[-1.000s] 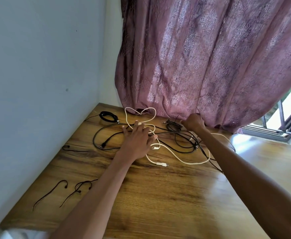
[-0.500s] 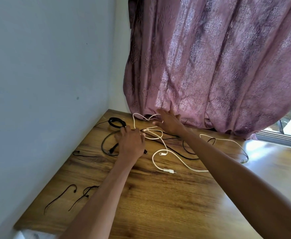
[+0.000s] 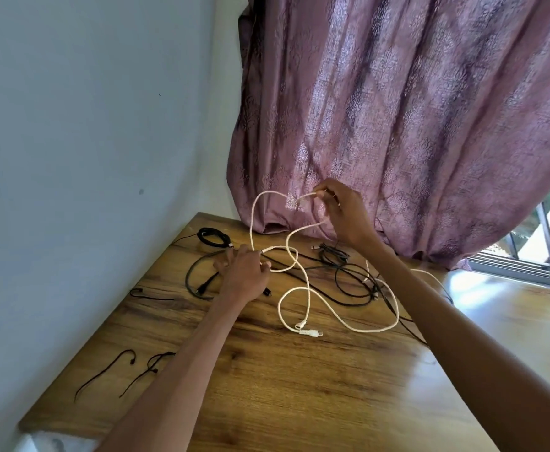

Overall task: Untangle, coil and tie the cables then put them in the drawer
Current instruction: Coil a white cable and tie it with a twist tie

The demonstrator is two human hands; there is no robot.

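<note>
Hanging behind everything is the pink curtain (image 3: 414,125), and below it the wooden table (image 3: 299,386) carries a tangle of black cables (image 3: 342,272) with a white cable (image 3: 299,290) looped across them. Right hand (image 3: 345,216) is lifted above the table, its grip pinched tight on one end of the white cable, while left hand (image 3: 244,275) sits low on the table, fingers curled onto the same cable near its plug.

No readable text, label, brand, number or sign shows on anything here.
</note>
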